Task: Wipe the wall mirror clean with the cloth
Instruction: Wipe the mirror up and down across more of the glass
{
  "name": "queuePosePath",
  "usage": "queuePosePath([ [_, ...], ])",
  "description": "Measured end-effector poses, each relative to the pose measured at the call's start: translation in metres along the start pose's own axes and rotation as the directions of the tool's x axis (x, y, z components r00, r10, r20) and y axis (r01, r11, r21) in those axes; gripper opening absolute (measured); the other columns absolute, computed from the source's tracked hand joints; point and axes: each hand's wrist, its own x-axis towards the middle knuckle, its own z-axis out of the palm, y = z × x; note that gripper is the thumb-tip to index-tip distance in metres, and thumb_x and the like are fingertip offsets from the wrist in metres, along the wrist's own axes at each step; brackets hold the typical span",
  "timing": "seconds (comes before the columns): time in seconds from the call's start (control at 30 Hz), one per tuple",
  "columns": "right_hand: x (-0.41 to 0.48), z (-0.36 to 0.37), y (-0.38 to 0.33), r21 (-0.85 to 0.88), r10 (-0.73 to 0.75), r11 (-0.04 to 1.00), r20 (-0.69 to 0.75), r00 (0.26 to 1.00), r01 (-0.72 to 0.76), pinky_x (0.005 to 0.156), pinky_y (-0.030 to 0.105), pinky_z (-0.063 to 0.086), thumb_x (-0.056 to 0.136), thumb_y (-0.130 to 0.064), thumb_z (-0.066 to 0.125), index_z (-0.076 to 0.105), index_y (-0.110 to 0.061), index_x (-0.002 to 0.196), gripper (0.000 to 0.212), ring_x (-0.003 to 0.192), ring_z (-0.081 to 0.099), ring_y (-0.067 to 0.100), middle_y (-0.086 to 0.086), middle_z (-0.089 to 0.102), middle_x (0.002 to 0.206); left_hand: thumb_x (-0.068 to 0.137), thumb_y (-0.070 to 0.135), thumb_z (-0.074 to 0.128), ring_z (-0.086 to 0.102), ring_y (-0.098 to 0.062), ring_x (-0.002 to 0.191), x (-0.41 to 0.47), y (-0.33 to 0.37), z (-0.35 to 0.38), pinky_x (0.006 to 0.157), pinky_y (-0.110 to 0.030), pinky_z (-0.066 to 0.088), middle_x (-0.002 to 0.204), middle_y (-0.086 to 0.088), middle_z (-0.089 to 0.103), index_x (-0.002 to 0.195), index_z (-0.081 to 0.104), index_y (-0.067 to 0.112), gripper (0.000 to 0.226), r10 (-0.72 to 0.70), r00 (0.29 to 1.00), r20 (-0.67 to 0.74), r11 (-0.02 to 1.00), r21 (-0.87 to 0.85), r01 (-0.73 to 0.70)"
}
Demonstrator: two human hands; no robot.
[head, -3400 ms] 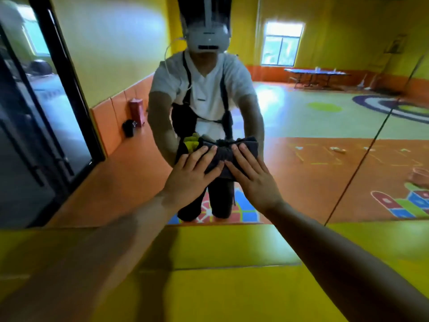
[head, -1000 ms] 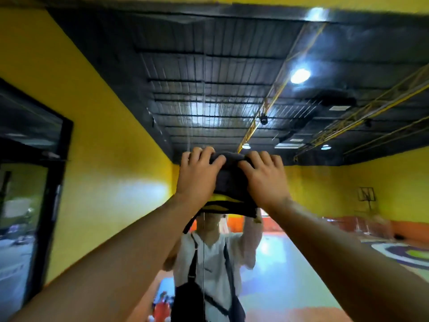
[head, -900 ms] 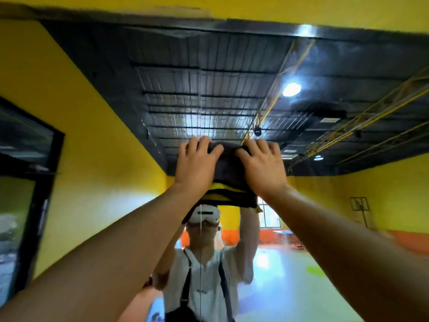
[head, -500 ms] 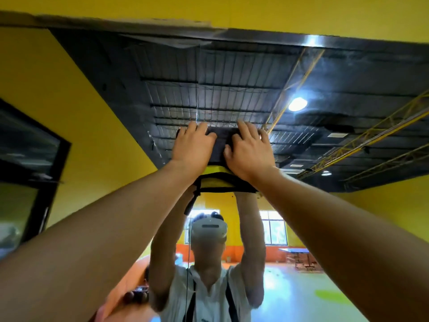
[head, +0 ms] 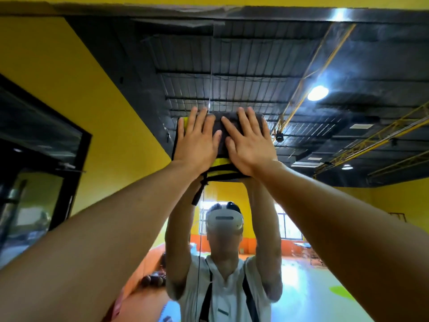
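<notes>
Head view: the left hand (head: 197, 145) and right hand (head: 248, 145) lie flat, side by side, fingers straight and spread, pressing rather than clutching the folded grey-and-yellow cloth (head: 219, 124) against the wall mirror (head: 255, 66). The cloth sits high on the glass, over the vertical seam between 2 panels and not far below the top edge. I judge the wiping to be mid-course: a hazy smear shows at upper right, and the lower glass looks unfinished. Reflected shirt hem carries a small mark, too small to read.
</notes>
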Motion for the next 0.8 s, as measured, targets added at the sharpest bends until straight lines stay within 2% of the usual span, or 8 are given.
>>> queuePosePath([
  [0.13, -0.014, 0.006, 0.006, -0.043, -0.008, 0.999, -0.069, 0.998, 0.005, 0.129, 0.050, -0.001, 0.104, -0.062, 0.010, 0.015, -0.038, 0.164, 0.065, 0.160, -0.008, 0.023, 0.006, 0.007, 0.174, 0.110, 0.048, 0.013, -0.018, -0.022, 0.158, -0.012, 0.000, 0.009, 0.126, -0.054, -0.010, 0.173, 0.002, -0.009, 0.164, 0.005, 0.038, 0.055, 0.039, 0.999, 0.016, 0.999, 0.005, -0.039],
  [0.23, -0.026, 0.008, 0.005, -0.031, 0.010, 0.999, -0.063, 0.998, -0.011, 0.129, 0.050, -0.002, 0.104, -0.060, 0.010, 0.014, -0.039, 0.164, 0.063, 0.160, -0.008, 0.024, 0.006, 0.006, 0.174, 0.109, 0.052, 0.011, -0.020, -0.023, 0.157, -0.021, 0.002, 0.011, 0.126, -0.056, -0.010, 0.173, 0.003, -0.013, 0.163, 0.000, 0.041, 0.056, 0.048, 0.998, 0.034, 0.998, 0.033, -0.050],
  [0.47, -0.079, 0.019, 0.001, -0.012, 0.040, 0.999, -0.069, 0.997, -0.041, 0.129, 0.052, 0.001, 0.108, -0.053, 0.020, 0.018, -0.038, 0.164, 0.058, 0.160, -0.004, 0.025, 0.006, 0.007, 0.174, 0.105, 0.056, 0.006, -0.013, -0.028, 0.159, -0.066, 0.013, 0.022, 0.126, -0.060, -0.003, 0.173, 0.000, -0.008, 0.164, 0.003, 0.039, 0.062, 0.088, 0.996, 0.017, 0.993, 0.073, -0.089],
  [0.63, -0.117, 0.029, -0.004, -0.016, 0.027, 0.999, -0.107, 0.994, -0.029, 0.128, 0.053, 0.003, 0.107, -0.051, 0.021, 0.023, -0.035, 0.163, 0.059, 0.160, 0.006, 0.029, 0.008, 0.014, 0.173, 0.108, 0.051, 0.013, -0.007, -0.029, 0.159, -0.108, 0.023, 0.026, 0.126, -0.060, 0.001, 0.174, -0.002, -0.001, 0.165, 0.009, 0.036, 0.059, 0.088, 0.996, 0.000, 0.994, 0.062, -0.088],
  [0.8, -0.173, 0.033, -0.015, -0.055, 0.008, 0.998, -0.082, 0.997, -0.013, 0.128, 0.055, 0.009, 0.110, -0.049, 0.026, 0.022, -0.034, 0.164, 0.056, 0.160, 0.008, 0.030, 0.008, 0.010, 0.173, 0.108, 0.049, 0.017, -0.002, -0.033, 0.159, -0.166, 0.032, 0.026, 0.125, -0.062, 0.005, 0.174, -0.005, 0.004, 0.165, 0.014, 0.032, 0.059, 0.109, 0.993, 0.033, 0.994, 0.022, -0.110],
])
